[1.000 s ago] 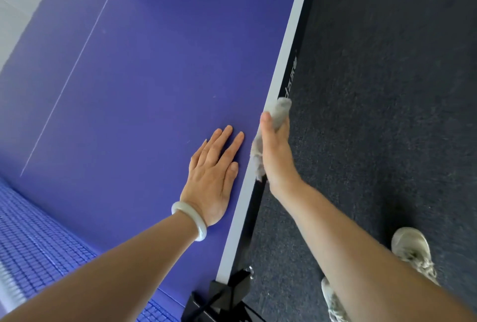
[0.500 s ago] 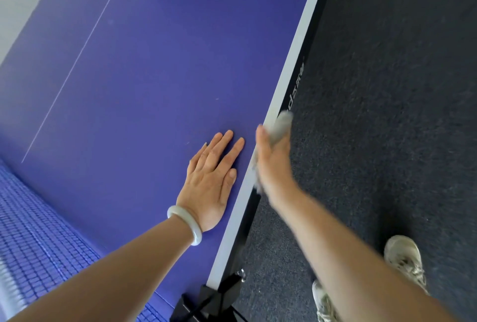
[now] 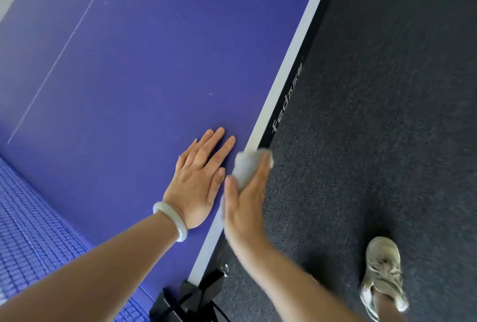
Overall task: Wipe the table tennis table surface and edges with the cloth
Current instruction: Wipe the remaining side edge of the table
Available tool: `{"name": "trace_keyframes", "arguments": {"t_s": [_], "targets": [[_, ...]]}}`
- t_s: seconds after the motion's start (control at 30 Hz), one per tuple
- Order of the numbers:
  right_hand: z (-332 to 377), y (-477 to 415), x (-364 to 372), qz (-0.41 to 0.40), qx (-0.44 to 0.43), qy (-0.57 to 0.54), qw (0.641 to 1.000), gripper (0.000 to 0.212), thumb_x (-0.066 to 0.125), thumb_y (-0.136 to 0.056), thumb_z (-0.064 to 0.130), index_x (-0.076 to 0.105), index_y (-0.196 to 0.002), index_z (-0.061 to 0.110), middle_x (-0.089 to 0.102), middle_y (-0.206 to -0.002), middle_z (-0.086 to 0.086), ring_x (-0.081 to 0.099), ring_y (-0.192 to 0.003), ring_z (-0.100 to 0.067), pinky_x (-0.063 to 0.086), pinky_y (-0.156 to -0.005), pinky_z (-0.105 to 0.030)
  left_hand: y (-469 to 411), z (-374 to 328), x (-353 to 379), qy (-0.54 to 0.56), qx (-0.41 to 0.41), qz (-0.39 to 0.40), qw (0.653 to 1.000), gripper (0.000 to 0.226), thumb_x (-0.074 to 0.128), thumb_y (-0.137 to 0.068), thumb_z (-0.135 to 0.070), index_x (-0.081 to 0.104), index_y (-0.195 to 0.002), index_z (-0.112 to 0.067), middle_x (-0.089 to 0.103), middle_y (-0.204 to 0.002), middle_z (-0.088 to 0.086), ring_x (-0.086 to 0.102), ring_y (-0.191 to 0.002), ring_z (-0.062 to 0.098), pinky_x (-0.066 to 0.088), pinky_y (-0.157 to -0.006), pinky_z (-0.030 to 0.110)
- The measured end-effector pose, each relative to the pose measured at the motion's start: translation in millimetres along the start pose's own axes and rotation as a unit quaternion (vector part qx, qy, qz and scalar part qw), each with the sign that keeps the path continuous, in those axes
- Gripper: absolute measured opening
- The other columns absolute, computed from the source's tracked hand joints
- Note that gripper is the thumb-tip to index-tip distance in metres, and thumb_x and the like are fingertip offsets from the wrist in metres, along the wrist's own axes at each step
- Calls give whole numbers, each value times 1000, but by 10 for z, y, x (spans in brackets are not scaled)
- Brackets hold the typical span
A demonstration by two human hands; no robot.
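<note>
Table (image 3: 134,68) and its blue net (image 3: 31,231) fill the left of the view, and the wiping is at the table's right-hand rim. The left hand (image 3: 198,182), with a pale bangle (image 3: 170,221) at the wrist, lies released and flat on the blue top just inside the white border (image 3: 284,84). It grasps nothing and, I judge, serves as a brace while the other arm works. Just to its right, the cloth (image 3: 246,166) is bunched over the rim. The right hand (image 3: 245,208) clasps it there, thumb on the top side and fingers down the dark side face, so one stroke covers both border and edge. This hand is blurred. Further right lie dark carpet (image 3: 387,115) and a light shoe (image 3: 382,270).

Half a second ago the right hand sat further up the rim, against the printed lettering (image 3: 281,112). Now it is drawn back toward the person, and the lettering shows clear. The left hand has kept its place.
</note>
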State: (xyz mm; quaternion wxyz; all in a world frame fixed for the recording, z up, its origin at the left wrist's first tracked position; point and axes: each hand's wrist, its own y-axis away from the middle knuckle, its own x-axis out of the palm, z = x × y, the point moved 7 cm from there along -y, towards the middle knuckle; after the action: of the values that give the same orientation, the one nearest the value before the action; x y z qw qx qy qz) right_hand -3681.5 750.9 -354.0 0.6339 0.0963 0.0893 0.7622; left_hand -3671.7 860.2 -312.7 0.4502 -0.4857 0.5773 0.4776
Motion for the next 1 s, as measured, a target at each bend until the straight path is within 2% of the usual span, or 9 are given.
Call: {"name": "trace_keyframes", "arguments": {"t_s": [0.07,0.23,0.33,0.47,0.63,0.73,0.8,0.93,1.0], "targets": [[122,-603,-161,-28,21,-29,999,72,44,-105,26,-1,-158,7,-1,-167,-9,2,-155,-16,9,-126,-37,-9,-3,-8,-1,3,1,1000,52,23,-105,-29,21,-157,-25,13,-165,-5,6,-152,15,9,-123,41],[186,-1398,-399,-28,71,-100,992,74,43,-104,44,2,-161,20,22,-160,-11,44,-124,-10,38,-100,-18,-6,-24,-18,-8,-10,7,1000,52,22,-105,-29,21,-157,-23,12,-165,-4,5,-152,14,9,-123,42],[80,-1018,-280,-40,74,-72,994,75,42,-103,47,4,-161,17,25,-156,-14,45,-119,-9,34,-87,1,-4,-47,-23,-13,-11,9,1000,52,21,-105,-29,20,-157,-22,13,-165,-3,5,-152,15,8,-124,41],[-96,-195,-11,-27,53,-52,997,85,38,-96,53,5,-159,7,27,-155,-15,35,-142,-23,31,-117,-28,-7,-37,-21,-18,-12,8,1000,52,22,-105,-27,19,-157,-23,12,-165,-4,4,-152,14,7,-124,40],[-301,410,187,4,67,-49,997,90,36,-91,58,1,-158,9,23,-151,-1,30,-135,1,23,-105,0,-3,-37,-29,-2,-11,-5,1000,51,26,-106,-25,21,-157,-25,13,-164,-5,6,-152,15,10,-123,42],[-416,645,276,66,49,-44,996,95,42,-92,55,-9,-156,7,7,-150,12,7,-131,29,10,-104,5,3,-41,-31,-3,-6,-9,1000,51,24,-106,-27,22,-157,-25,14,-164,-4,7,-152,16,10,-123,41],[-515,805,319,121,49,-44,990,100,52,-94,52,-13,-155,7,3,-158,8,0,-137,26,7,-111,0,9,-44,-37,-2,-4,-12,1000,50,25,-106,-26,22,-157,-24,15,-164,-3,8,-152,17,10,-123,40],[-727,1097,340,278,118,-78,950,108,63,-86,55,-11,-157,20,15,-157,15,19,-141,16,19,-113,-6,19,-66,-53,-3,1,-16,1000,50,27,-107,-24,23,-156,-23,16,-164,-2,9,-152,19,10,-122,40],[-854,1236,315,358,141,-61,921,80,60,-91,56,22,-147,14,41,-140,10,38,-131,7,31,-112,-19,22,-70,-56,-5,0,-20,1000,50,25,-106,-26,24,-156,-23,16,-164,-2,10,-152,19,10,-122,40]]}}
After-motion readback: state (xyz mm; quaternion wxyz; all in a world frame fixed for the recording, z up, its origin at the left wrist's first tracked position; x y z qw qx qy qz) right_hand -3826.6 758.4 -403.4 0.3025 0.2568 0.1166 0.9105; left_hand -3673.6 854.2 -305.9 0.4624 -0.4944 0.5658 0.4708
